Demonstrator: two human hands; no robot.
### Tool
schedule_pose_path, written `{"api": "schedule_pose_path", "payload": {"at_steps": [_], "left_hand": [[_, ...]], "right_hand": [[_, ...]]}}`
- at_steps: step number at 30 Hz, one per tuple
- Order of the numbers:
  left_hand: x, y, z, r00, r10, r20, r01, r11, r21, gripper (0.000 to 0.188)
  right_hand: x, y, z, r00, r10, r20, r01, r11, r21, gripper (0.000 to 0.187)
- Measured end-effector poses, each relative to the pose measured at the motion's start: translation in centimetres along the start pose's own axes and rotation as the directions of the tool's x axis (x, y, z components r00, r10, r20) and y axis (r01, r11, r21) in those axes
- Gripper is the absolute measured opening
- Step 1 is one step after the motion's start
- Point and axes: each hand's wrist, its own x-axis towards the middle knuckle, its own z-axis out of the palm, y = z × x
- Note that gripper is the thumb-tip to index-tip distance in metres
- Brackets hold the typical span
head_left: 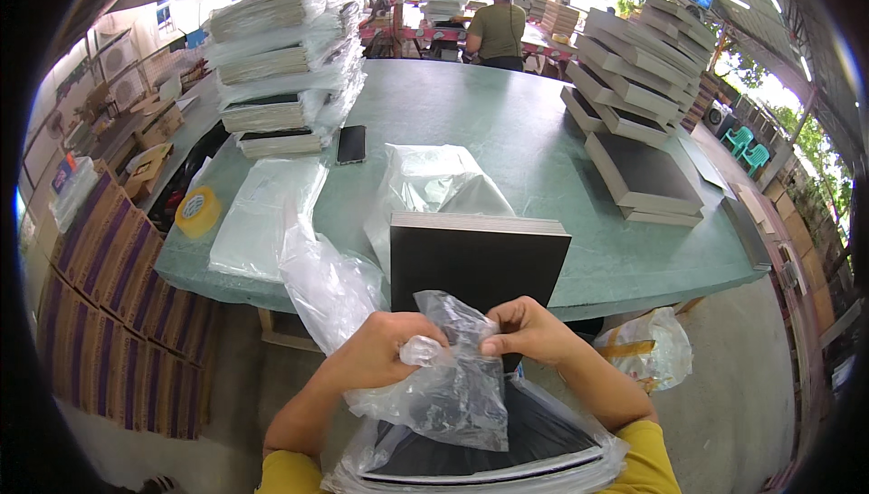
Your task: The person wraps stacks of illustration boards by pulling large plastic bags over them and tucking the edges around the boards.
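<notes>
My left hand (391, 349) is closed on a bunched part of a clear plastic bag (475, 403). My right hand (520, 329) pinches the same bag between thumb and fingers, so it is stretched between both hands. Just beyond them a black-faced stack of boards (471, 263) stands upright at the table's near edge, its pale layered edges on top. Below my hands, close to my body, lies a dark flat stack in clear plastic (489, 469). A crumpled plastic sheet (330, 281) trails from the table down beside my left hand.
On the green table (434, 96) are a tall plastic-wrapped stack (285, 60), a phone (351, 145), flat plastic bags (267, 213), a tape roll (197, 211) and black-topped stacks (644, 173) at right. Cartons (127, 313) stand left. A person (500, 28) stands beyond.
</notes>
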Motion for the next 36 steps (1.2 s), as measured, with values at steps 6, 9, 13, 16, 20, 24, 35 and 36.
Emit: {"api": "schedule_pose_path", "payload": {"at_steps": [6,9,13,16,20,24,35,36], "left_hand": [[1.5,-0.5,1.4,0.991,0.046,-0.122,-0.056,0.996,-0.076,0.017],[2.4,-1.9,4.2,0.961,0.149,-0.233,-0.206,0.948,-0.242,0.016],[1.5,-4.9,4.0,0.958,0.163,-0.237,-0.253,0.868,-0.428,0.016],[-0.7,-8.4,2.2,0.974,-0.048,-0.222,-0.067,0.871,-0.486,0.015],[-5.0,-13.0,-5.2,0.794,-0.479,-0.375,0.464,0.875,-0.135,0.012],[-3.8,-7.3,-7.1,0.666,-0.054,-0.744,0.027,0.998,-0.049,0.024],[2.1,-6.8,2.6,0.973,0.213,0.092,-0.153,0.888,-0.434,0.03],[2.4,-6.6,1.5,0.978,0.183,0.098,-0.112,0.863,-0.493,0.03]], "right_hand": [[0.8,1.5,1.8,0.951,-0.048,-0.306,0.064,0.997,0.044,0.026],[-0.1,4.2,0.8,0.849,-0.1,-0.518,0.049,0.993,-0.112,0.042],[1.0,0.4,3.6,0.623,0.157,-0.767,-0.177,0.983,0.058,0.049],[0.1,1.9,1.7,0.795,0.08,-0.601,0.247,0.863,0.441,0.045],[-0.2,1.1,0.7,0.902,-0.028,-0.43,0.229,0.877,0.423,0.04],[-0.2,1.5,1.1,0.881,0.037,-0.471,-0.042,0.999,0.0,0.019],[3.7,-2.0,1.6,0.695,-0.567,-0.442,0.235,0.76,-0.606,0.025],[3.9,-1.8,1.1,0.803,-0.492,-0.334,0.173,0.731,-0.66,0.023]]}}
